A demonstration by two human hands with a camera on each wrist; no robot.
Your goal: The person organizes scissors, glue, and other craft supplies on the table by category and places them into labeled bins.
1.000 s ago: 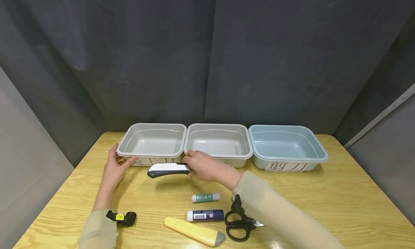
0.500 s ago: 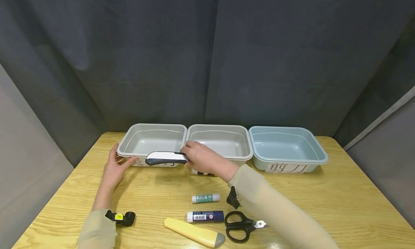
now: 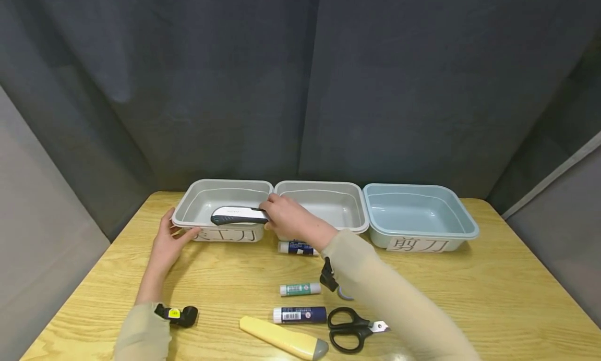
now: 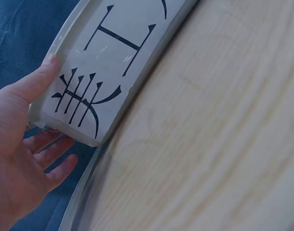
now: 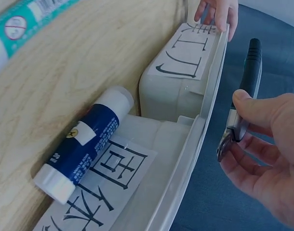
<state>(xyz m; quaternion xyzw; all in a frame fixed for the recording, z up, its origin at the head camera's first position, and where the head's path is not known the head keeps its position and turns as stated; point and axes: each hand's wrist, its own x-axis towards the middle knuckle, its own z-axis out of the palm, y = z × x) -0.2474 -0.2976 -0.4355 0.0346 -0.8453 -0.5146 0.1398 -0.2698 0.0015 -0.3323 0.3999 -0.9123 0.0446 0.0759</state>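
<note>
The right hand point(image 3: 287, 220), gripping the white utility knife point(image 3: 237, 215) by its end, has lifted it from the bench point(image 3: 493, 298) to above the left grey bin point(image 3: 188, 204), whose corner the open left hand point(image 3: 166, 243) steadies.

White-and-black utility knife point(image 3: 238, 215) level over the left grey bin point(image 3: 206, 194)

sleeves point(image 3: 389, 293): long, beige | wrist straps point(image 3: 176, 315): black, yellow tag | hands bare
</note>
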